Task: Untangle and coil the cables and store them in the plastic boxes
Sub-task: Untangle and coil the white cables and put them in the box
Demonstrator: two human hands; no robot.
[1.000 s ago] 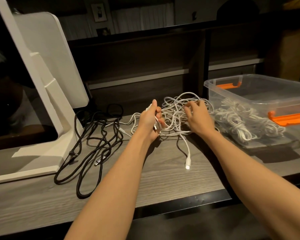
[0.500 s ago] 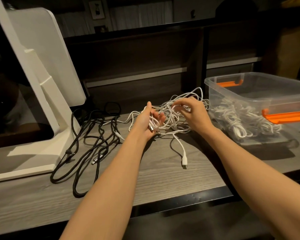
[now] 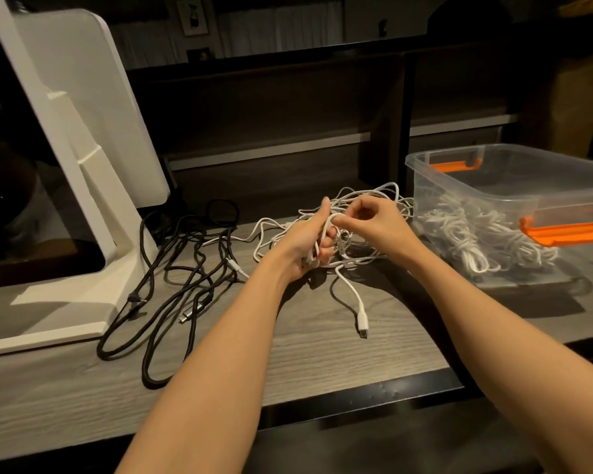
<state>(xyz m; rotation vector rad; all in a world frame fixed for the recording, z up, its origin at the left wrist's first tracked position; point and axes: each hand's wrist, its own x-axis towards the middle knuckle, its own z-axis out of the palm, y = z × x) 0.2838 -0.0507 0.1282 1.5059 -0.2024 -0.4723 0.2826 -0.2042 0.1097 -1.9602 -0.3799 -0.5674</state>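
A tangled heap of thin white charging cables (image 3: pixel 353 213) is seen on the grey wood-grain desk (image 3: pixel 305 354), where loops of one white cable are gripped in the curled fingers of the left hand (image 3: pixel 308 244) while a strand is pinched between thumb and forefinger of the right hand (image 3: pixel 374 220), just above the left. One white plug end (image 3: pixel 363 325) is left trailing on the desk in front of the heap. A snag is judged the main risk: if the pinched strand is drawn while knots remain in the heap, the knot could be tightened or the whole pile dragged along. A loose bundle of black cables (image 3: pixel 172 285) lies to the left, near the white heap, and could be caught up with it. To the right, coiled white cables (image 3: pixel 476 234) are held in a clear plastic box with orange handles (image 3: pixel 562 230), its lid off; room appears to remain inside. A white monitor stand (image 3: pixel 93 186) is seen at far left.
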